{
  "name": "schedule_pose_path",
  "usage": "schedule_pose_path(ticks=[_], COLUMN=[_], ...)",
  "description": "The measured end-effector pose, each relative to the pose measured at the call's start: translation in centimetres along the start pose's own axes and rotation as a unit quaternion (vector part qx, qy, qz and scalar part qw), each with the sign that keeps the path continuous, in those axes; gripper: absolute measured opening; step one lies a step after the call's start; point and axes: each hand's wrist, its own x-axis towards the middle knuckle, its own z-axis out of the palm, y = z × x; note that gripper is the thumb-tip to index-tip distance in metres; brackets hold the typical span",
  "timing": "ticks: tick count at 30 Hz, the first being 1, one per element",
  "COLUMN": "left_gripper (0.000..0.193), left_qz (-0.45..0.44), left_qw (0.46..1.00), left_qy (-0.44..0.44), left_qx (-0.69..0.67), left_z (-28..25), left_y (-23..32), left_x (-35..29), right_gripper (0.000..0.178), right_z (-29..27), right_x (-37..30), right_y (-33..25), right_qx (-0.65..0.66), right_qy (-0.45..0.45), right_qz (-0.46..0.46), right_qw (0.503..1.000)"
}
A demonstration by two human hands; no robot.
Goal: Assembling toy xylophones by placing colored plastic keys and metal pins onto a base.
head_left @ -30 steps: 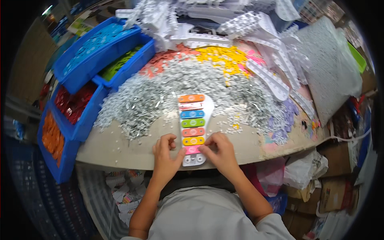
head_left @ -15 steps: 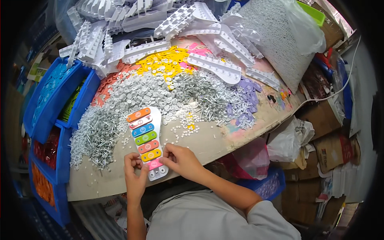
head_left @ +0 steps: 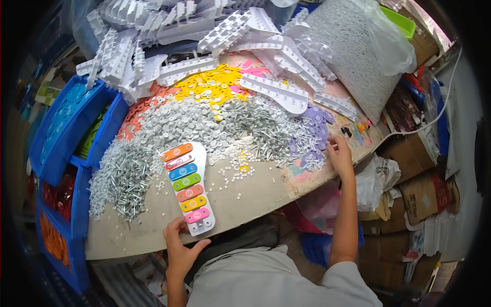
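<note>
A toy xylophone [head_left: 201, 169] with a white base lies on the table near its front edge. Its bars run orange, red-rimmed white, blue, green, coral, yellow and pink [head_left: 197, 215], and two round posts show bare below the pink one. My left hand [head_left: 179, 250] is at the xylophone's lower end, fingers against its left edge and thumb spread apart below it. My right hand [head_left: 339, 155] is over the right rim of a pile of purple bars [head_left: 318, 123], fingers curled together; whatever they pinch is hidden.
Heaps of white washers [head_left: 174, 120], silver pins [head_left: 261, 123] and yellow bars [head_left: 217, 82] cover the table's middle. White bases [head_left: 276, 92] are stacked behind. Blue bins [head_left: 76, 199] line the left side. A bulging sack [head_left: 353, 51] and a white cable [head_left: 440, 112] sit right.
My right hand has left the pink bar and reached right to the purple bars. My left hand has slid down the xylophone, its thumb now apart. The xylophone has shifted slightly toward me.
</note>
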Motion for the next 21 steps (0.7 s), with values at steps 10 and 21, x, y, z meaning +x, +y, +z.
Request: schedule_pose_path(ticks=[10, 21], left_gripper=[0.066, 0.040], left_qz=[0.029, -0.042], left_qw=[0.999, 0.992], left_qy=[0.028, 0.066], left_qx=[-0.017, -0.097], left_z=[1.1, 1.0], left_y=[-0.4, -0.8], left_x=[0.8, 0.5], right_gripper=[0.013, 0.006], right_z=[-0.8, 4.2], right_x=[1.9, -14.6], right_y=[6.2, -29.6], right_qx=[0.057, 0.305], right_qy=[-0.025, -0.391], right_qz=[0.005, -0.055], right_qw=[0.998, 0.867])
